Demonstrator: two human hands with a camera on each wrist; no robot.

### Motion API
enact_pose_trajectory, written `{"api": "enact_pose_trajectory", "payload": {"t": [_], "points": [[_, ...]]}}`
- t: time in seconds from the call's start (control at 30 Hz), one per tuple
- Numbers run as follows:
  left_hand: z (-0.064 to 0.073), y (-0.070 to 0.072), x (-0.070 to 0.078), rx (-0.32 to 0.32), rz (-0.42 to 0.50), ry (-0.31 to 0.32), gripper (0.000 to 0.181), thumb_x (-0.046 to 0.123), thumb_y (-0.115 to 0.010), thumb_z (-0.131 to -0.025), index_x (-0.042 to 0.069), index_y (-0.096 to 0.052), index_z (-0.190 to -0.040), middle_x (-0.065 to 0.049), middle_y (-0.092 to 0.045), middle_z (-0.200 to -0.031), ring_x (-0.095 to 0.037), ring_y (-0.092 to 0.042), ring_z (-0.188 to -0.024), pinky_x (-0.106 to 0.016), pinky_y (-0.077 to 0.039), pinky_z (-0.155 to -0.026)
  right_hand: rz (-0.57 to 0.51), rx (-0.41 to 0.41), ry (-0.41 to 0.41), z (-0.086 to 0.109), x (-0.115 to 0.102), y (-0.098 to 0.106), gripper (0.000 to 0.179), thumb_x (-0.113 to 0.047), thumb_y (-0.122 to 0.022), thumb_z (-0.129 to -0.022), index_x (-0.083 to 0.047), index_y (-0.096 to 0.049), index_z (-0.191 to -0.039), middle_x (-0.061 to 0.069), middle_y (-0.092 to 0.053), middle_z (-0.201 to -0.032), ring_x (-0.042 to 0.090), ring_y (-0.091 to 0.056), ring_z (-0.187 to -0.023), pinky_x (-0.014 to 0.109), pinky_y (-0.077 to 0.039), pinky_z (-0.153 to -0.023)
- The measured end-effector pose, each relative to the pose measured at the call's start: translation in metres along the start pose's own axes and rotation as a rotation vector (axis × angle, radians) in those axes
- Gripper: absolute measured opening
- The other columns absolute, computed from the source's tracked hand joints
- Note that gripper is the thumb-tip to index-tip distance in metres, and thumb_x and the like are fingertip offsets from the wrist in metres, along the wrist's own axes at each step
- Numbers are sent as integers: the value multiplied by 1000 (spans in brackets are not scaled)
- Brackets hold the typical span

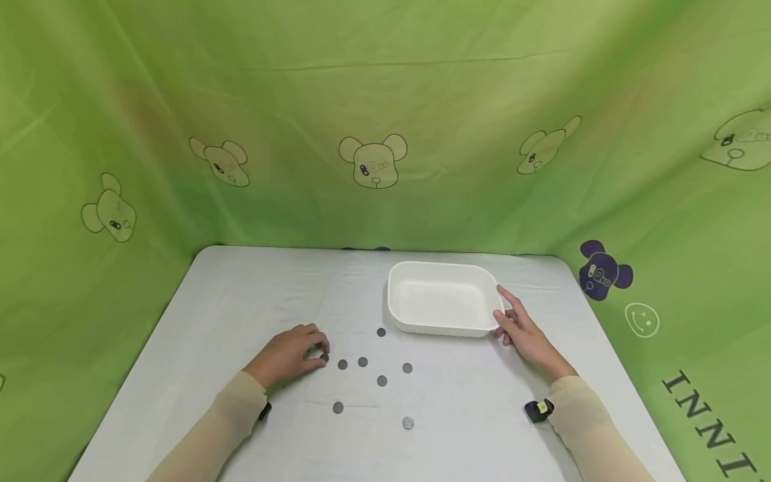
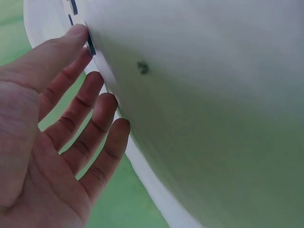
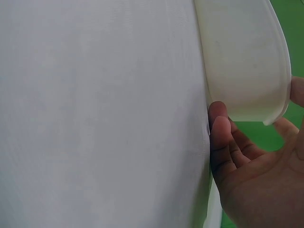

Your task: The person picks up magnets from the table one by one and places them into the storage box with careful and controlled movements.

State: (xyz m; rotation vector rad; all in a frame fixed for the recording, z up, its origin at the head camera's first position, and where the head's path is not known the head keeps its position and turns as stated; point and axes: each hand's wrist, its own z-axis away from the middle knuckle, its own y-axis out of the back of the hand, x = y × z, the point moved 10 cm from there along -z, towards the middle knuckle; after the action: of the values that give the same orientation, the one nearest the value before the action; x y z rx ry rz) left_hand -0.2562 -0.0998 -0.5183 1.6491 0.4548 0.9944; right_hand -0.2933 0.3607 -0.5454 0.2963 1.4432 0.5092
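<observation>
My left hand (image 1: 292,356) is low over the left-middle of the table, pinching a small grey coin (image 1: 324,358) between thumb and fingertips. In the left wrist view that coin (image 2: 91,46) shows as a dark edge by the thumb tip. Several more coins (image 1: 363,362) lie flat to the right of this hand, one of them paler and shinier (image 1: 407,423). A white rectangular plastic tray (image 1: 442,330) stands toward the back right. At its right end my right hand (image 1: 525,335) grips it, with some fingers low against the wall in the right wrist view.
The table (image 1: 289,281) has a white cover and rounded back corners. Green cloth (image 1: 373,87) printed with bear heads hangs behind it and along both sides. A black wrist camera (image 1: 538,410) sits at the right cuff.
</observation>
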Motion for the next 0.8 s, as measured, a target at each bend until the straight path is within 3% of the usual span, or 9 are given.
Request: {"api": "enact_pose_trajectory", "payload": {"t": [0.8], "points": [[0,-1,5,-7,24,-14,22,18,-84,-95,24,-64,-102,13,-58,-90,-4,-51,-84,-29,-49,-78,-2,-8,2,1,-3,-1,70,-35,-47,-117,-28,-7,-174,18,-61,-112,17,-61,-84,26,-53,-71]]}}
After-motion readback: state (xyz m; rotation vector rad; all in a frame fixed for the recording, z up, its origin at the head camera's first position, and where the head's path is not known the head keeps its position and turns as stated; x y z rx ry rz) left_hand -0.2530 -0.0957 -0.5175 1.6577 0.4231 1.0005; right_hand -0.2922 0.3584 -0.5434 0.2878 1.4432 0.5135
